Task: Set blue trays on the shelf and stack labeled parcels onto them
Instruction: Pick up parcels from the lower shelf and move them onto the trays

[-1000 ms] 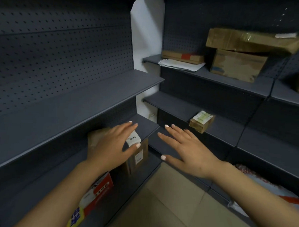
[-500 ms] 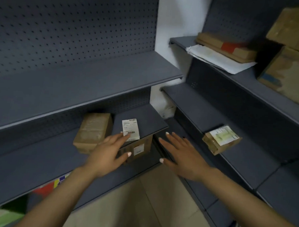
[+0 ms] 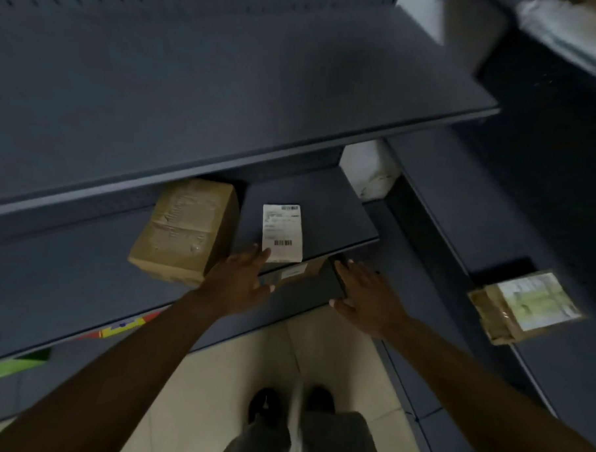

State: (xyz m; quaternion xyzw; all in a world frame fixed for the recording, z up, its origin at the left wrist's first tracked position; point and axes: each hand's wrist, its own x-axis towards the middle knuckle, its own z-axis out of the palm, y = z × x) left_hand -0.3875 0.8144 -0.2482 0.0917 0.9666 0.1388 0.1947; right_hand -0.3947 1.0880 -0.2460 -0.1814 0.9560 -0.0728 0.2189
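Judging the job barely begun: no blue trays showing anywhere, so laying trays and stacking on them all remaining. Sitting on the left rack's middle shelf [image 3: 65,284], a plain brown box [image 3: 187,231], with a white label [image 3: 282,232] lying flat just right of it, near the shelf's front edge. Peeking out below that edge, a second box [image 3: 296,272], mostly hidden, carrying a small sticker. Resting on the right rack [image 3: 556,373], well apart, a flat taped parcel [image 3: 525,305] with a pale label on top. Showing at the far left, lower down, bits of red, yellow and green packaging [image 3: 125,324], too blurred for naming. Reaching forward with both arms, roughly level and near each other. Stretching the left hand [image 3: 243,281] toward the label, fingers straight and spread, tips at or just over its near edge; touching or not, impossible telling. Holding the right hand [image 3: 365,297] palm down, fingers spread and relaxed, hovering by the shelf's right front corner, above the hidden box; gripping nothing. Standing on pale floor tiles [image 3: 335,347], dark shoes [image 3: 265,405] just showing below
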